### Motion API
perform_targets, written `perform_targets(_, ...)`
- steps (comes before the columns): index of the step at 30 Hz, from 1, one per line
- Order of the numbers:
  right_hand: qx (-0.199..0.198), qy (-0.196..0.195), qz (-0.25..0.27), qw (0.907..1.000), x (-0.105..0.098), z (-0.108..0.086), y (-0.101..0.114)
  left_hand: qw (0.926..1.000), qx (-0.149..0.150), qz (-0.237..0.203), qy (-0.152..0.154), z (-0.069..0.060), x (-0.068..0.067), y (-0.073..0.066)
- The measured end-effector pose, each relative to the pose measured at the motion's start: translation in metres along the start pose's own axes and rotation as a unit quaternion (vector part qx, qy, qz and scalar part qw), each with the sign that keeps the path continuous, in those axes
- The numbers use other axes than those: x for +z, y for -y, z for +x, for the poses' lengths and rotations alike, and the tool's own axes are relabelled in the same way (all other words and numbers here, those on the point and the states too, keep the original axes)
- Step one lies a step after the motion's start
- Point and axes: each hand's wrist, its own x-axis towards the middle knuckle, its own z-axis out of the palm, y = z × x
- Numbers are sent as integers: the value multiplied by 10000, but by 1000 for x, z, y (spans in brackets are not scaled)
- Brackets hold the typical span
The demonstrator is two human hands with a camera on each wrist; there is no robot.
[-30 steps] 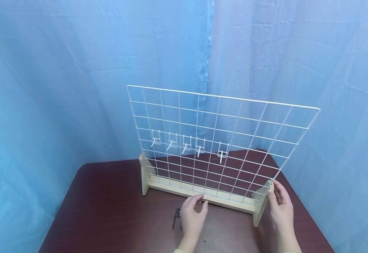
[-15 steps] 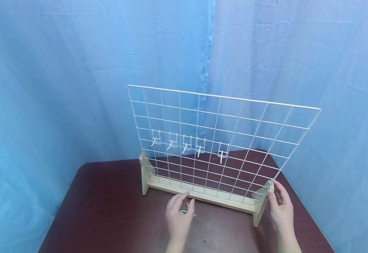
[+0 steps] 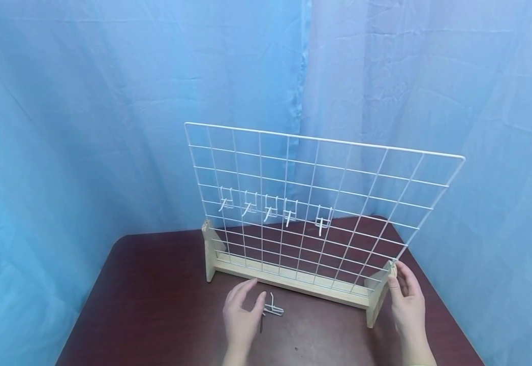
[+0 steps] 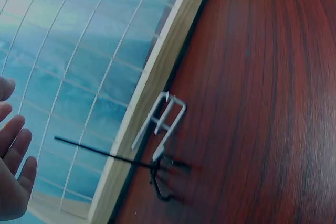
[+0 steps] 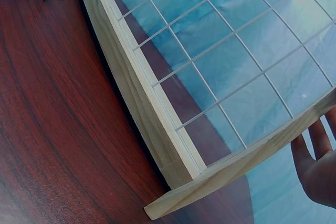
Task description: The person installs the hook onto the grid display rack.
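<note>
In the head view my left hand (image 3: 242,317) hovers with thumb and fingers spread, holding nothing. Just right of it, a white wire hook (image 3: 273,309) lies on the table. The left wrist view shows this white hook (image 4: 173,109) touching or overlapping a black wire piece (image 4: 89,147) with a long thin rod; my left hand (image 4: 16,166) is apart from both. My right hand (image 3: 407,300) grips the right wooden upright (image 3: 375,300) of a stand, thumb in front and fingers behind. A white wire grid panel (image 3: 312,181) stands in it, with several white hooks (image 3: 289,215) hanging in a row.
The stand's wooden base rail (image 3: 288,281) spans the dark red table (image 3: 156,295), joined to a left upright (image 3: 209,254). Blue curtains (image 3: 110,127) surround the back and sides. A tiny dark speck (image 3: 296,348) lies near the front.
My left hand has moved left along the front of the base rail, uncovering the white hook and now largely hiding the black wire piece. My right hand has stayed on the upright.
</note>
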Motion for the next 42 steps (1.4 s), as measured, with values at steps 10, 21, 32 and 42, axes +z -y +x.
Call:
perform_targets(10, -29, 24, 78, 10000, 0, 0, -1, 9946, -685, 0, 785, -9, -9, 19)
perform_targets(21, -21, 20, 107, 9999, -1, 1, 0, 9696, -1514, -736, 1777, -18, -19, 46)
perform_targets(32, 47, 38, 30, 10000, -1, 0, 0, 9468, -1984, -1386, 2122, -11, -22, 46)
perform_targets(42, 126, 76, -55, 9999, -2, 0, -1, 9448, -1959, -1269, 2301, -9, -17, 61)
